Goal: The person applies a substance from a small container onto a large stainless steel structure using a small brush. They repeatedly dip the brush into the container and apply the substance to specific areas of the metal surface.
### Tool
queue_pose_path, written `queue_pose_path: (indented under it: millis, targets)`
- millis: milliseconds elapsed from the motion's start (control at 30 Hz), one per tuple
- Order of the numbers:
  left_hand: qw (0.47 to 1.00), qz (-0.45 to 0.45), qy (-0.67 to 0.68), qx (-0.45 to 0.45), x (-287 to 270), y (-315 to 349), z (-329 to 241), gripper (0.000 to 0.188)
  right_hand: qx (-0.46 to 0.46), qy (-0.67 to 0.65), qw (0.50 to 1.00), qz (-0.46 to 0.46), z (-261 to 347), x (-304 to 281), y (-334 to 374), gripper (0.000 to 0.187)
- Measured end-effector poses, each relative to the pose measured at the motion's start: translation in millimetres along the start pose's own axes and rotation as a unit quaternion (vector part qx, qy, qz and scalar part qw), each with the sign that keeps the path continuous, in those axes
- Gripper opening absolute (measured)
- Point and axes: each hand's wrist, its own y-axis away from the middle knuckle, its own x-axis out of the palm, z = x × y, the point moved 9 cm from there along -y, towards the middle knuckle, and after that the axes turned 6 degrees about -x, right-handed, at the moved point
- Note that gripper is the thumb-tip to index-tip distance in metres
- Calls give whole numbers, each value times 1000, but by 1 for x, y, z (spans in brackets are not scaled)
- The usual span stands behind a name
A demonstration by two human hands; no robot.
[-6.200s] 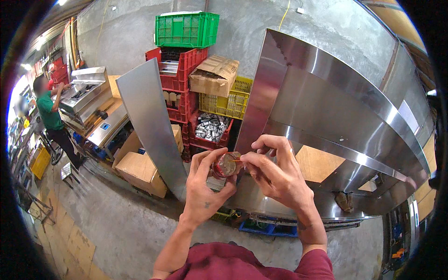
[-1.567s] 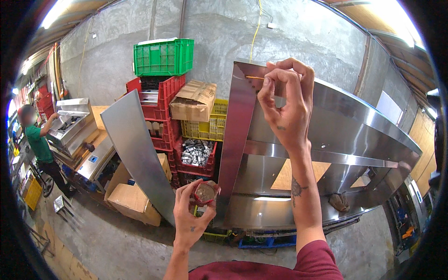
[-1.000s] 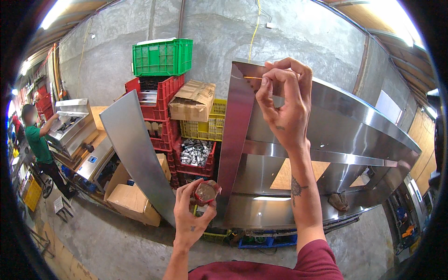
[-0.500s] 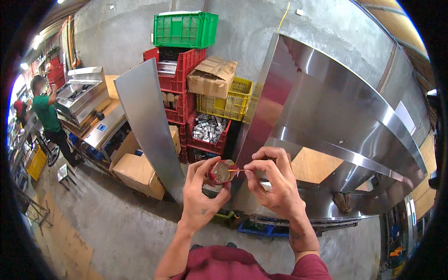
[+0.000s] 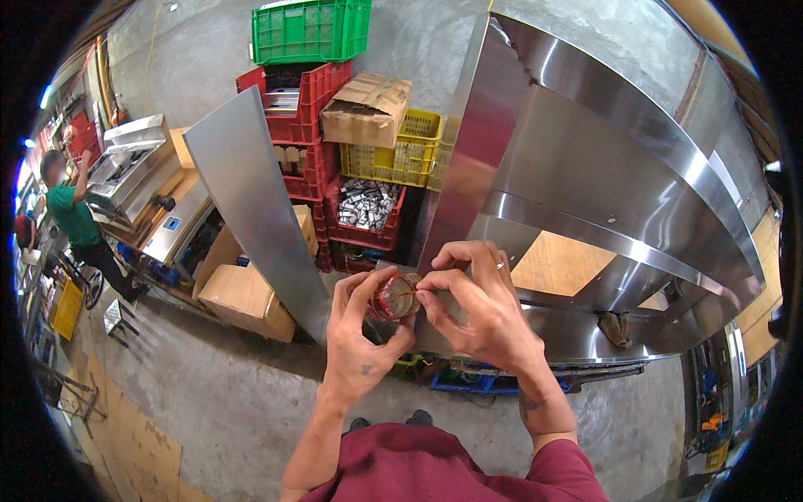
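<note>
My left hand (image 5: 361, 335) is wrapped round a small round container (image 5: 396, 298), which looks clear-walled with red on its side and a greyish top or inside. Beside it, my right hand (image 5: 481, 318) pinches a thin, orange-brown stick (image 5: 415, 292) between thumb and fingertips. The stick's far end reaches over the container's round face; whether it touches what is inside I cannot tell. Both hands are close together in front of my chest, with the right fingertips almost at the container's rim.
A large stainless steel hood-like piece (image 5: 602, 159) stands at the right. A flat metal sheet (image 5: 251, 201) leans upright at the left. Behind are stacked red crates (image 5: 305, 125), a green crate (image 5: 311, 32), a yellow crate (image 5: 381, 163) and cardboard boxes (image 5: 247, 301). A person in green (image 5: 75, 213) stands far left.
My right hand has moved left toward the container, and the stick now lies over its face with less of it showing. The container has turned slightly. The whole view has shifted a little.
</note>
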Motion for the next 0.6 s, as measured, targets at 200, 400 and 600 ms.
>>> queue_pose_path:
  millis: [200,400,600]
  targets:
    - [1000,-3,-2,1,-2,-1,3,73,-1,-6,1000,-6,-2,3,-3,24]
    - [1000,10,10,-19,11,0,6,72,0,-8,1000,-22,-8,-1,3,25]
    - [999,-31,22,-23,28,4,5,71,-7,-35,990,-136,-16,-51,-2,24]
